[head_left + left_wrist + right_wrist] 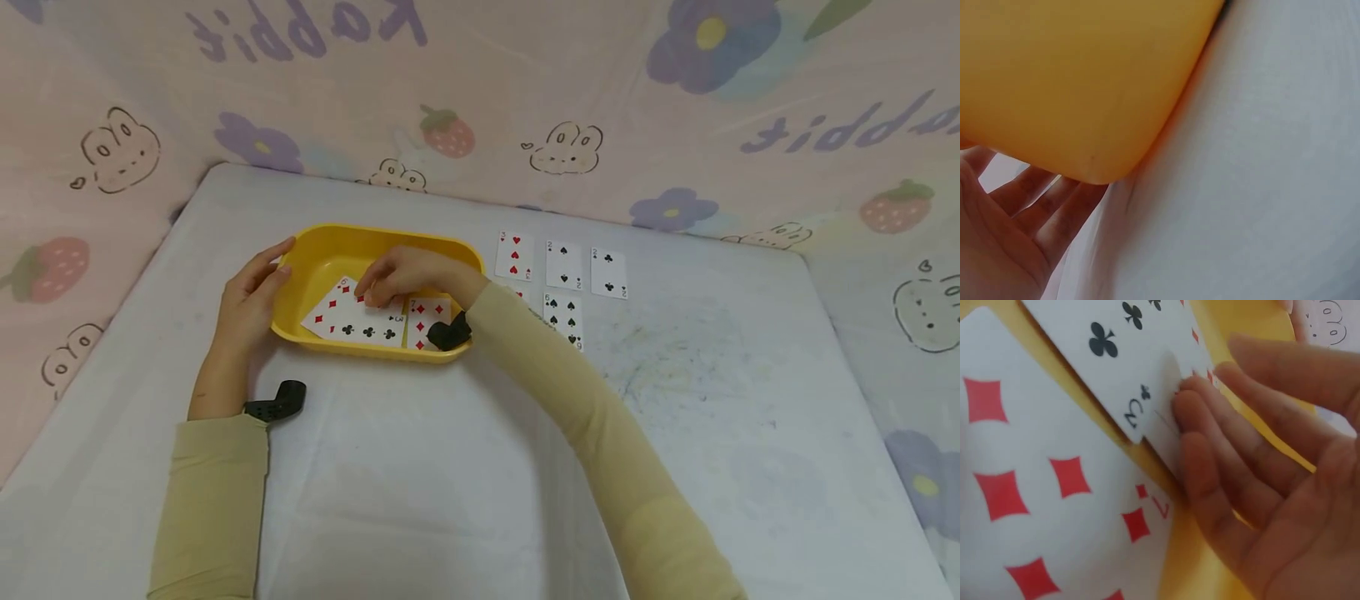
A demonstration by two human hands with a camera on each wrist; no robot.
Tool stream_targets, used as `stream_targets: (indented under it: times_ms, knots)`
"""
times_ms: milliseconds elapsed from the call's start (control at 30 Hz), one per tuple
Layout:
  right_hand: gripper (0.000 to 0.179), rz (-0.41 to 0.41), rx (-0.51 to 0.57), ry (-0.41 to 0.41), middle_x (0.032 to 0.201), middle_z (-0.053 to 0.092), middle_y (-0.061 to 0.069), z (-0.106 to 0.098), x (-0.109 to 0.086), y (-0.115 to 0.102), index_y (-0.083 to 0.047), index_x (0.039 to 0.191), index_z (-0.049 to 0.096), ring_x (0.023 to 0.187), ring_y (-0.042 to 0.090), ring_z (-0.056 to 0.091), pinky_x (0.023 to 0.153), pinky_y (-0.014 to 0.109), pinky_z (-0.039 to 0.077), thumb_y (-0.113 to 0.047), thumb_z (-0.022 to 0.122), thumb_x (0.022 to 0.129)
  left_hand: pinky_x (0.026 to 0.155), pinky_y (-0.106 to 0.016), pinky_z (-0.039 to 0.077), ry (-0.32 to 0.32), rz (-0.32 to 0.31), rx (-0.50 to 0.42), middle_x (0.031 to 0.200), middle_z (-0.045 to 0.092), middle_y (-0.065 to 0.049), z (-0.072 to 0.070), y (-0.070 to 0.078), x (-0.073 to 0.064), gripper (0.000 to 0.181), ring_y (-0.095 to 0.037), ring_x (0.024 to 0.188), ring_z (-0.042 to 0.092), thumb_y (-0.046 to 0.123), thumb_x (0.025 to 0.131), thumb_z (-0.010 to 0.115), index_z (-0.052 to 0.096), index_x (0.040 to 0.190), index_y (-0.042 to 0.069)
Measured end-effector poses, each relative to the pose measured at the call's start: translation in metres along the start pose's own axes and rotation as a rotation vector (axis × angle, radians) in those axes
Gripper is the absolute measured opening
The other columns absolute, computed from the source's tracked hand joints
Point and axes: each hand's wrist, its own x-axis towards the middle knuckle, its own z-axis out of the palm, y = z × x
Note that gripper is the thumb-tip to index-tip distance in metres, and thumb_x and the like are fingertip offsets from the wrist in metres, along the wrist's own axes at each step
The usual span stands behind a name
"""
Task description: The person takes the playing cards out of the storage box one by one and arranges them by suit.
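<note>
cards (330,318) under right hand (408,271) are seeming light, slippery, wanting hold at edges; its grip i cannot tell. left hand (251,292) is gripping tray (322,258).

A small booth-like space, in what building cannot be told: pale pink sheeting (495,67) with a rabbit-and-strawberry print screens the left, far and right sides. Between them stands a white-covered table (412,475).
</note>
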Motion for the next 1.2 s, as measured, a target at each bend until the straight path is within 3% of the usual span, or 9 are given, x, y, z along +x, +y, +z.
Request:
stream_targets:
  times_ms: [233, 367, 533, 767, 967, 1200]
  knots:
    - [0.025, 0.014, 0.009, -0.128, 0.093, 0.065, 0.0, 0.0024, -0.0053, -0.0047, -0.01, 0.114, 0.068, 0.083, 0.015, 0.056, 0.077, 0.022, 0.047, -0.015, 0.064, 0.089, 0.114, -0.037, 0.032, 0.005, -0.001, -0.001, 0.154, 0.035, 0.004, 0.0, 0.0013, -0.0004, 0.041, -0.022, 0.131, 0.035, 0.038, 0.102, 0.041, 0.044, 0.143, 0.038]
    - [0.028, 0.023, 0.021, -0.202, 0.084, 0.064, 0.003, 0.0045, -0.0064, -0.0044, -0.008, 0.116, 0.066, 0.076, 0.017, 0.055, 0.072, 0.024, 0.047, -0.014, 0.066, 0.088, 0.114, -0.038, 0.031, 0.005, -0.005, 0.0, 0.154, 0.035, 0.004, 0.0004, 0.0014, -0.0005, 0.041, -0.024, 0.135, 0.033, 0.038, 0.102, 0.041, 0.044, 0.142, 0.038]
    - [0.042, -0.006, -0.034, -0.281, 0.071, 0.057, 0.004, 0.0052, -0.0072, -0.0044, -0.015, 0.125, 0.062, 0.065, 0.016, 0.045, 0.064, 0.022, 0.039, -0.016, 0.073, 0.084, 0.113, -0.038, 0.033, 0.006, 0.012, 0.008, 0.152, 0.037, 0.002, 0.0009, 0.004, -0.0016, 0.041, -0.022, 0.131, 0.035, 0.037, 0.102, 0.041, 0.046, 0.142, 0.035]
    - [0.062, -0.074, 0.005, -0.386, 0.061, 0.046, 0.001, 0.0059, -0.0052, -0.0025, -0.013, 0.142, 0.047, 0.052, 0.013, 0.034, 0.054, 0.022, 0.031, -0.007, 0.07, 0.085, 0.113, -0.036, 0.033, 0.0, 0.003, 0.019, 0.152, 0.037, 0.002, 0.0012, 0.0058, -0.0012, 0.042, -0.021, 0.13, 0.036, 0.04, 0.101, 0.04, 0.045, 0.142, 0.036]
    - [0.066, -0.074, -0.068, -0.366, 0.06, 0.042, -0.001, 0.0071, -0.0017, -0.0015, -0.022, 0.143, 0.045, 0.048, 0.01, 0.033, 0.05, 0.022, 0.03, -0.011, 0.072, 0.084, 0.112, -0.035, 0.034, 0.004, 0.002, 0.012, 0.152, 0.038, 0.003, 0.0015, 0.0054, -0.001, 0.041, -0.018, 0.127, 0.036, 0.039, 0.101, 0.04, 0.045, 0.142, 0.036]
    - [0.051, -0.073, -0.136, -0.263, 0.069, 0.044, 0.001, 0.0093, -0.0023, -0.0002, -0.021, 0.131, 0.052, 0.052, 0.012, 0.037, 0.051, 0.021, 0.035, -0.007, 0.07, 0.085, 0.11, -0.033, 0.037, 0.011, 0.014, 0.02, 0.15, 0.04, 0.001, 0.0022, 0.0045, -0.0017, 0.041, -0.013, 0.119, 0.038, 0.039, 0.101, 0.04, 0.046, 0.142, 0.036]
